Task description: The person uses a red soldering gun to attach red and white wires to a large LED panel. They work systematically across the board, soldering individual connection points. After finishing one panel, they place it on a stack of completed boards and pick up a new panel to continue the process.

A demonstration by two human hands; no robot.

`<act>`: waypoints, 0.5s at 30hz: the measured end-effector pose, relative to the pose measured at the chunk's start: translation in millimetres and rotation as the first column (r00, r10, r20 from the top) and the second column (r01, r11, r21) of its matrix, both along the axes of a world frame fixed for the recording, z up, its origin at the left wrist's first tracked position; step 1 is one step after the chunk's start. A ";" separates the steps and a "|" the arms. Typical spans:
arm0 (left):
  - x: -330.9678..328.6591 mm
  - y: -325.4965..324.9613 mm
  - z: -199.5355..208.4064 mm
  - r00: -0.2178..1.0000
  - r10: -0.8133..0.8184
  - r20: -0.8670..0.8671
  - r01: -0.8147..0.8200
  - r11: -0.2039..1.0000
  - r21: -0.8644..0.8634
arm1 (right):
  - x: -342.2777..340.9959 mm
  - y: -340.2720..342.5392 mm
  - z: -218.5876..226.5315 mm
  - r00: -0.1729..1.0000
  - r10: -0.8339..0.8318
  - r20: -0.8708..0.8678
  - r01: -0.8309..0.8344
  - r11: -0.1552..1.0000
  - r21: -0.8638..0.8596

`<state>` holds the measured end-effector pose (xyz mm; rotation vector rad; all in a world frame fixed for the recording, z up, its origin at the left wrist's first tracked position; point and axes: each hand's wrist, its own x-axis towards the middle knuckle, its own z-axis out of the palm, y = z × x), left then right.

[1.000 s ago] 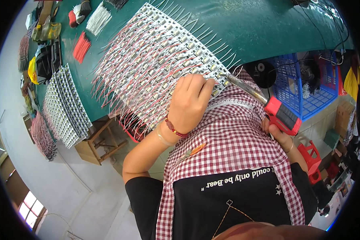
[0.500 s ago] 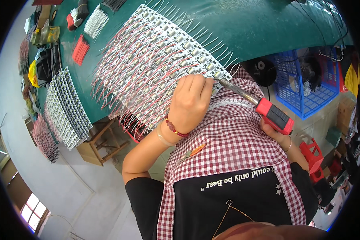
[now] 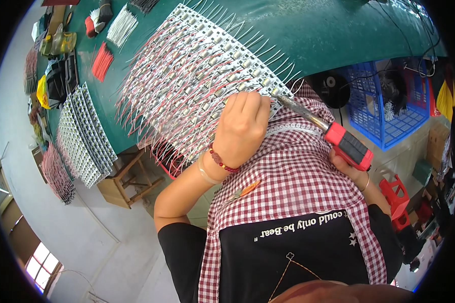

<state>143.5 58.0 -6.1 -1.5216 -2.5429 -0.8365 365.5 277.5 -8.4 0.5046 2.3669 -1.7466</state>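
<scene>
A broad panel of small white circuit boards (image 3: 253, 64) lies slanting over the table's near edge, thick with thin red and white wires (image 3: 172, 86). Over its lower right part, my left hand (image 3: 242, 120) is closed in a pinch; the fingertips point down at the boards, and what they hold is hidden. My right hand (image 3: 343, 164) grips a red and black soldering iron (image 3: 348, 145) by its handle from below. The iron's metal tip reaches the panel's near right corner, just right of my left fingers. Part of the right hand is hidden behind the handle.
The green table (image 3: 333, 30) carries a bundle of red wires (image 3: 102, 61) and a bundle of white wires (image 3: 122, 25). More board panels (image 3: 86, 136) hang at its left edge. Right of me are a blue plastic crate (image 3: 384, 108), a black spool (image 3: 333, 88) and a red stool (image 3: 395, 197).
The soldering iron's handle has shifted very slightly right and down. My left hand has risen a touch at the fingertips, and the panel's near part has moved slightly.
</scene>
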 end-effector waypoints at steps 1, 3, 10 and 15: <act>0.2 0.2 1.0 1.000 -0.001 0.002 0.001 1.000 -0.009 | 2.0 0.5 -1.5 1.000 -0.008 0.014 0.008 1.000 -0.019; 0.3 0.8 3.5 1.000 -0.003 0.005 0.003 1.000 -0.026 | 3.5 1.4 -2.0 0.999 -0.034 0.023 0.035 0.997 -0.063; -1.5 1.4 4.9 1.000 -0.022 0.004 0.023 0.999 -0.039 | 3.4 1.9 -1.0 0.999 -0.048 0.010 0.048 0.997 -0.065; -4.3 -1.4 3.3 0.999 -0.006 0.034 0.007 1.000 -0.016 | -6.1 -1.1 1.6 0.999 -0.008 -0.036 0.008 1.000 0.004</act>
